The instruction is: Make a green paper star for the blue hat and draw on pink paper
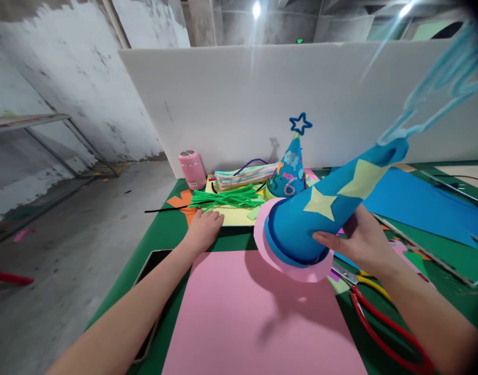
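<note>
My right hand (362, 239) is closed around a blue paper cone hat (293, 224), held tilted above a pink paper sheet (258, 312). Pale yellow stars (320, 203) decorate its side, and a pink paper brim rings its wide end. A light blue fuzzy pipe-cleaner shape (438, 99) rises from the tip. My left hand (204, 229) rests palm down on a pale yellow sheet (239, 217), its fingers loosely apart beside a bundle of green pipe cleaners (227, 198). The fingertips are partly hidden.
A decorated blue cone hat (287, 174) with a star stands behind. Nearby are a pink canister (192, 169), pale pipe cleaners (244, 176) and an orange paper cutout (182, 200). Red-handled scissors (383, 333), blue paper (430, 203) and a dark tablet-like object (147, 271) lie on the green table.
</note>
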Available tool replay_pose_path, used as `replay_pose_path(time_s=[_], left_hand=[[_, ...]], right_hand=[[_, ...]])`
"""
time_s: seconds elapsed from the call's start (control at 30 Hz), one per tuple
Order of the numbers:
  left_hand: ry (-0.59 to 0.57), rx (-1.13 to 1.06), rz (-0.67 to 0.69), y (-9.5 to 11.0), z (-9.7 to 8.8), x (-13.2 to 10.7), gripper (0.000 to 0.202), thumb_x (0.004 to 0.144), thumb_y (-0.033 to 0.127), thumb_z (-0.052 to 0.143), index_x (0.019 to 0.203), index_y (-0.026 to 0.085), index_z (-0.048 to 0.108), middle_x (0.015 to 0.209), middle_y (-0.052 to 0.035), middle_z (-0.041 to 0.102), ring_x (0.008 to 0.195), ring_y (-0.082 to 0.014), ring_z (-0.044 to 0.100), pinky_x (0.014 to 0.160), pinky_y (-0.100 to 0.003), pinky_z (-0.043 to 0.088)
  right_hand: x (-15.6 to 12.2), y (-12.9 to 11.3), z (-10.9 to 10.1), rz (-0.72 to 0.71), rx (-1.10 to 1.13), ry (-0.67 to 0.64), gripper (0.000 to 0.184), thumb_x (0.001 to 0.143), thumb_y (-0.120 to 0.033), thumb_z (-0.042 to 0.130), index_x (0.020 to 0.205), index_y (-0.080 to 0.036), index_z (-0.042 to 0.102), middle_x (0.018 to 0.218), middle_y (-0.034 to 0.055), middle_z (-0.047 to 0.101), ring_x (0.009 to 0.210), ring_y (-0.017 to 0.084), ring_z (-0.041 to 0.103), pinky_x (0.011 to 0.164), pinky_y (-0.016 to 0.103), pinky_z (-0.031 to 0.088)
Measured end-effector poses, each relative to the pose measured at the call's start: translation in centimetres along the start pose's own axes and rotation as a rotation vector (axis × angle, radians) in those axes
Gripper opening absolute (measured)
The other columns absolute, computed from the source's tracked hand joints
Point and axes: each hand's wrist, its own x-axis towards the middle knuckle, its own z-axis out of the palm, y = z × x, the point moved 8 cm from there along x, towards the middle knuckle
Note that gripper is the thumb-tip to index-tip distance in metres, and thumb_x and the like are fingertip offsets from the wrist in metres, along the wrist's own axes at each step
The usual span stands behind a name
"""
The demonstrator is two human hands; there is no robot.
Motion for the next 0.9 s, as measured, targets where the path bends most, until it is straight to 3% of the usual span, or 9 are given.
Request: replay_pose_path(time_s=[0.2,0.4,0.6,0.77,0.83,0.9], left_hand=[[0.016,-0.032,-0.094,-1.9,-3.4,4.0,0.018,0.085,0.025,0.045,0.088,0.013,0.057,0.086,-0.0038,0.060,0.079,-0.0160,0.057,0.070,-0.034,0.043],[0.080,-0.042,-0.171,-2.9,-6.2,6.1,0.023,0.083,0.018,0.037,0.086,0.014,0.060,0.082,-0.0072,0.062,0.077,-0.0189,0.057,0.063,-0.028,0.040],[0.069,-0.069,-0.144,-2.7,-5.3,5.8,0.021,0.082,0.019,0.039,0.085,0.014,0.059,0.080,-0.0053,0.062,0.075,-0.0171,0.056,0.064,-0.028,0.040],[0.026,-0.085,-0.112,-1.7,-3.6,3.8,0.016,0.079,0.020,0.044,0.077,0.018,0.059,0.080,-0.0046,0.062,0.080,-0.0186,0.056,0.070,-0.029,0.039],[0.044,-0.081,-0.153,-1.8,-3.3,2.6,0.013,0.075,0.022,0.048,0.083,0.020,0.059,0.087,-0.0056,0.062,0.088,-0.0218,0.055,0.077,-0.031,0.038],[0.104,-0.067,-0.271,-2.8,-3.3,1.2,0.029,0.073,0.024,0.051,0.102,0.021,0.053,0.105,-0.0093,0.057,0.101,-0.0265,0.050,0.084,-0.037,0.034]], right_hand=[[-1.1,0.5,-1.2,0.028,-0.044,0.039,0.074,0.055,-0.036,0.075,0.121,-0.026,0.043,0.120,0.0092,0.053,0.104,0.034,0.053,0.078,0.046,0.052],[-2.0,1.0,-2.0,0.080,-0.092,0.050,0.072,0.057,-0.038,0.074,0.121,-0.028,0.043,0.120,0.0085,0.053,0.108,0.034,0.049,0.080,0.047,0.052],[-2.5,0.9,-2.1,0.088,-0.048,0.044,0.071,0.058,-0.035,0.074,0.122,-0.029,0.042,0.119,0.0092,0.052,0.108,0.033,0.049,0.079,0.046,0.052],[-2.5,0.9,-1.4,0.088,-0.019,0.027,0.067,0.058,-0.034,0.074,0.118,-0.027,0.046,0.116,0.0089,0.055,0.109,0.033,0.048,0.079,0.045,0.052],[-2.2,0.7,-0.6,0.054,0.001,0.007,0.067,0.058,-0.034,0.074,0.118,-0.027,0.046,0.116,0.0087,0.056,0.106,0.032,0.051,0.079,0.044,0.052],[-1.8,0.3,0.4,0.024,0.004,-0.021,0.068,0.058,-0.035,0.074,0.118,-0.027,0.046,0.116,0.0089,0.056,0.102,0.032,0.054,0.078,0.044,0.052]])
